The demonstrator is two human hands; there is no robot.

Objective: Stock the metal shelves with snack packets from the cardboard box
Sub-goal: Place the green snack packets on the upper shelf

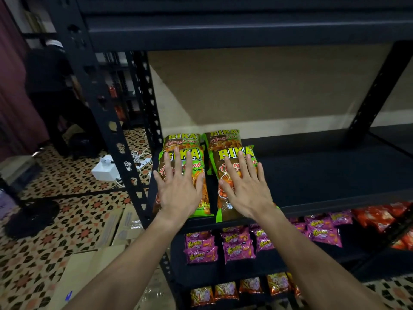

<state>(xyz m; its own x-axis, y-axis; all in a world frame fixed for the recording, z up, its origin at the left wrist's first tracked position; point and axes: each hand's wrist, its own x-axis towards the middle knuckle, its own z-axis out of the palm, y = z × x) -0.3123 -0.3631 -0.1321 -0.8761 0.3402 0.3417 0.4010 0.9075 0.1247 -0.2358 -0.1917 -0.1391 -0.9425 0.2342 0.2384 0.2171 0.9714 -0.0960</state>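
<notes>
Both hands flat, grip open: left hand [178,193] presses left front packet [204,205], right hand [245,191] presses right front packet [224,212], at the shelf [324,175] front-left corner. Risk: right packet's bottom edge seems to overhang the lip; slick bag could slide fwd & drop when pressure's off.

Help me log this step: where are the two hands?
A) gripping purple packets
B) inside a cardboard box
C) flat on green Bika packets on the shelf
C: the left hand and right hand lie flat, fingers straight, on green Bika packets on the shelf.
</notes>
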